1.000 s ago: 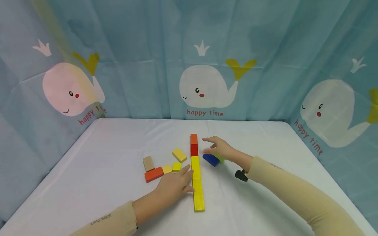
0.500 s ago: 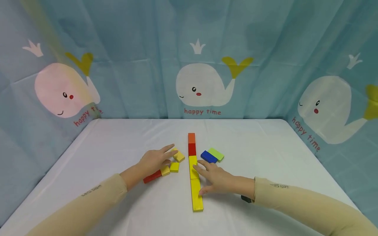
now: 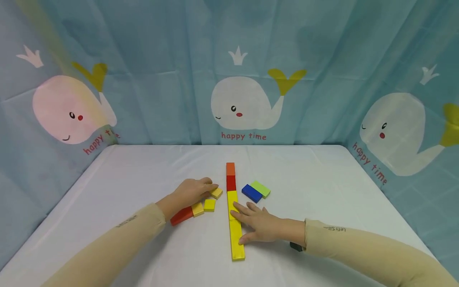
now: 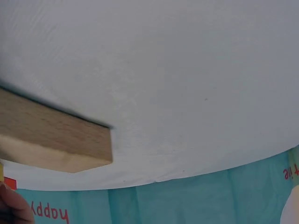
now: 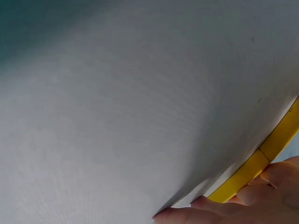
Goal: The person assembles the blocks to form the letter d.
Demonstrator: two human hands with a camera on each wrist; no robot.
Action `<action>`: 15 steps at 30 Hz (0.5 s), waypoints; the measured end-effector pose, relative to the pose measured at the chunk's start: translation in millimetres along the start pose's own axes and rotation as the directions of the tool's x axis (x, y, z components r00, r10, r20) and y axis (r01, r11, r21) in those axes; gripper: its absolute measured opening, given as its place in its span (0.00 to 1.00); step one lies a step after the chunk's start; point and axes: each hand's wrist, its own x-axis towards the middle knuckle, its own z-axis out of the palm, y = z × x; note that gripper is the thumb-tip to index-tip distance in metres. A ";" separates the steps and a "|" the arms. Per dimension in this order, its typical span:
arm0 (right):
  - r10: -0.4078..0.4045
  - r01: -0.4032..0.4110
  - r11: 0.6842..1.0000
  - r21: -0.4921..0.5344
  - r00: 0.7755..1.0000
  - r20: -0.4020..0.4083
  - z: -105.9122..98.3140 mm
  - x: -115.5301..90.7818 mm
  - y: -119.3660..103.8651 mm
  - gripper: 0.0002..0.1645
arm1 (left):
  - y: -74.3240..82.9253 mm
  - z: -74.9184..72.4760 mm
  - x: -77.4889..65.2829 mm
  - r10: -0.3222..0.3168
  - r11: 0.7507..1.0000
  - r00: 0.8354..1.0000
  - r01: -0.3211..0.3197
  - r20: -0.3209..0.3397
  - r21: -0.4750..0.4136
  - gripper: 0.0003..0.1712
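head: left fingers [image 3: 212, 187] touch yellow block [image 3: 216, 193]

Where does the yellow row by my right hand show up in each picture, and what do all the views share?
Head: the yellow row lies just below centre, running away from the viewer, beside the right hand, whose fingertips reach over it.
Left wrist: not identifiable; a yellow sliver sits low on the left edge, too little to match.
Right wrist: lower right, slanting up to the right edge.
Shared landmark: the white tabletop.
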 end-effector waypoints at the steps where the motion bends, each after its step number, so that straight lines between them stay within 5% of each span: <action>1: 0.000 0.000 1.000 0.002 1.000 0.002 0.1 0.2 0.1 0.49 | 0.8 -0.2 1.2 -0.012 1.000 1.000 0.012 0.000 0.007 0.23; 8: 0.004 -0.004 1.000 0.003 1.000 0.007 0.2 0.2 0.8 0.49 | 8.0 -3.8 6.4 -0.103 0.995 0.995 0.104 0.012 -0.015 0.23; 15: -0.008 0.008 1.000 -0.001 1.000 0.006 1.0 0.0 2.1 0.49 | 12.5 -0.9 11.2 -0.111 0.994 0.994 0.112 0.022 -0.013 0.28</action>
